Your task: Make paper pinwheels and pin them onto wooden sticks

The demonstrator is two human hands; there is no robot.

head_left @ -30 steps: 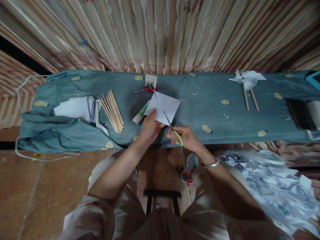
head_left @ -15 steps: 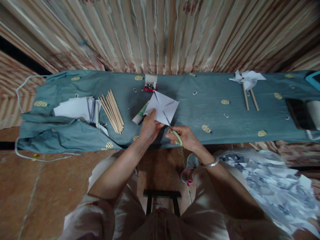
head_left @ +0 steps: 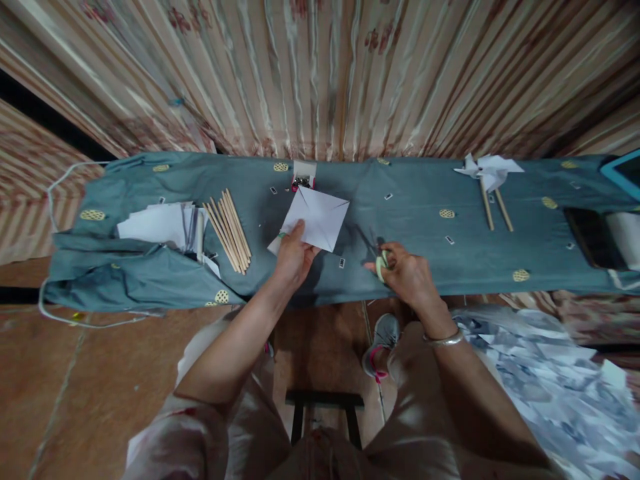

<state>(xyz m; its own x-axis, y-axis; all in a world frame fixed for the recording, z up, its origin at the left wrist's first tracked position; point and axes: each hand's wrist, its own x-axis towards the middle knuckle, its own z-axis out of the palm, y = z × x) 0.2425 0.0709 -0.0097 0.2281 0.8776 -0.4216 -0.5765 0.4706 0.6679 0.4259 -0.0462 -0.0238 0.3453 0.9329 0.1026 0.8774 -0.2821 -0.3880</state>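
Note:
A white square of paper, slit inward from its corners, is pinched by its near left edge in my left hand. My right hand has its fingers in the light green handles of a pair of scissors. The dark blades lean open just above the cloth, apart from the paper. Beyond the paper stands a small red box of metal pins. Most of a green and white tube is hidden behind the paper and my left hand.
Left lie several wooden sticks and a stack of white paper. At the right are paper pinwheels on sticks and a black phone. A bag of paper scraps sits below the table's right edge.
The scissors have left the paper and moved right with my right hand. The paper shows a slit at its near corner and has shifted slightly left. The view has tilted a little.

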